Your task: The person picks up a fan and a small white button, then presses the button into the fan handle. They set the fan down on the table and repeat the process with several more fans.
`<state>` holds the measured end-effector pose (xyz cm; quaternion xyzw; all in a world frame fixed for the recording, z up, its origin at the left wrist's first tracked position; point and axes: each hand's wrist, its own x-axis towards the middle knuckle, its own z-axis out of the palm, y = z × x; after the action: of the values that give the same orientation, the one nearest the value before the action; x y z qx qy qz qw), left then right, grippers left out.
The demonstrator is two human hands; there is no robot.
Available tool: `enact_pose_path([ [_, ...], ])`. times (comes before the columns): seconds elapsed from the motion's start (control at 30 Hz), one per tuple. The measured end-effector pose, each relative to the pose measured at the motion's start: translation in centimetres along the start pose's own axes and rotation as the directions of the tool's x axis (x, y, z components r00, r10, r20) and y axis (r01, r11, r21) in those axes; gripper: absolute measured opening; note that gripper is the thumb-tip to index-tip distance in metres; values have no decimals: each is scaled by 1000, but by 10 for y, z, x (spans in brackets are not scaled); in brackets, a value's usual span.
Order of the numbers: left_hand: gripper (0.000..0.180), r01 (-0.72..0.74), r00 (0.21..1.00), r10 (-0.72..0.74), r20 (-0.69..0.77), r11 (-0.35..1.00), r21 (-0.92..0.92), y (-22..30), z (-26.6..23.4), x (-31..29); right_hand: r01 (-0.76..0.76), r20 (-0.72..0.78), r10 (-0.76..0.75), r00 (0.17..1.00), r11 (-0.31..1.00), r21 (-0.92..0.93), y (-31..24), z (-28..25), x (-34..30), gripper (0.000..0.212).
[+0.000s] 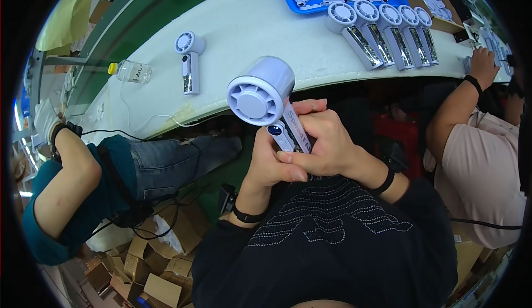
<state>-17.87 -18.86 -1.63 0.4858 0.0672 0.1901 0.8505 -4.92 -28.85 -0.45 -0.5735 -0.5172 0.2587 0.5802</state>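
Observation:
A pale lilac handheld fan (260, 94) is held in front of my body, just off the table's near edge, its round grille tilted up and to the left. My left hand (269, 161) wraps round the lower handle from the left. From the right, my right hand (327, 139) grips the same handle, its thumb pressed on the front near the left thumb. The handle's lower end is hidden in my hands. Another such fan (190, 58) lies on the white table (249, 39) to the left, and several more fans (390, 31) lie in a row at the right.
A blue tray (313, 7) of small lilac parts stands at the back, beside a cardboard box (435, 0) of parts. A clear bottle (133, 72) with a yellow cap lies left, near a thin white cable. Co-workers sit on both sides; cardboard boxes (160, 288) cover the floor lower left.

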Motion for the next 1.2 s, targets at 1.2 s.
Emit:
enact_pose_path([
  [1.2, 66, -46, 996, 56, -71, 990, 132, 11, -18, 8, -179, 242, 198, 950, 979, -97, -5, -6, 6, 49],
])
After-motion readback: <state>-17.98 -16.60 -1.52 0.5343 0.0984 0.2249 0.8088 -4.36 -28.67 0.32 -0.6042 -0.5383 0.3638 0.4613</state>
